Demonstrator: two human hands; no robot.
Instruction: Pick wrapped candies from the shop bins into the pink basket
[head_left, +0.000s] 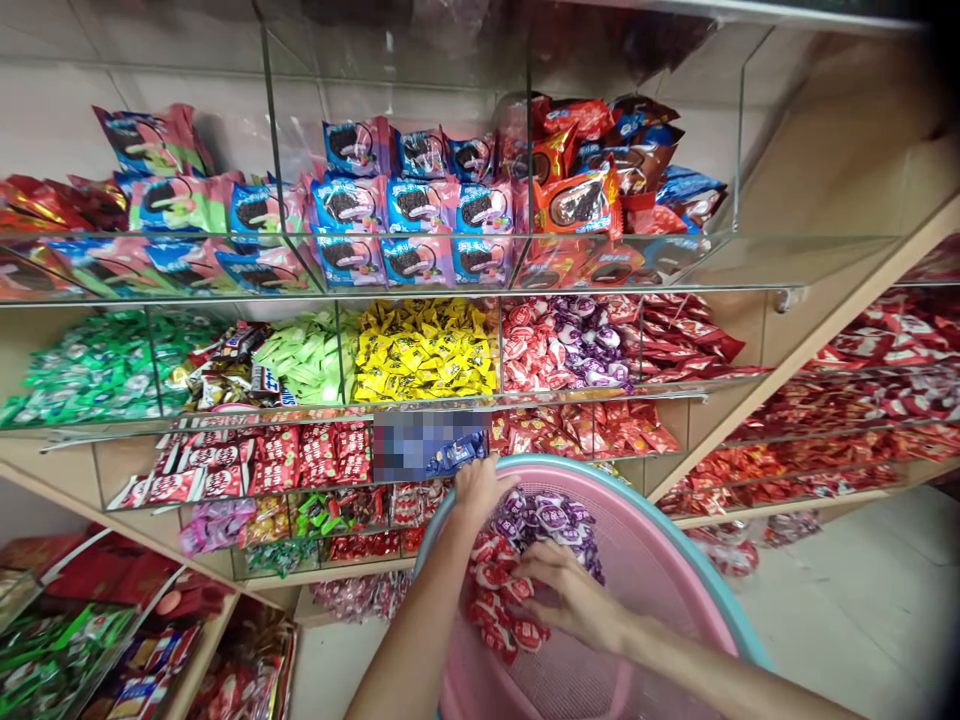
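A large round pink basket [645, 560] with a light-blue rim outside it stands in front of the shelves. Inside lie purple-and-white wrapped candies [559, 522] toward the back and red-and-white wrapped candies [495, 590] at the left. My left hand [480, 492] is at the basket's back left rim, fingers bent over it. Down in the basket, my right hand [566, 590] rests at the candies with its fingers curled; whether it grips any is hidden.
Glass-fronted shelves [420, 404] rise ahead, holding yellow candies [424, 350], green candies [97, 365] and packaged cookies [416, 205]. More red packets [840, 430] fill shelves at the right. Another display [67, 650] stands at the lower left. Pale floor tiles [832, 600] show at the right.
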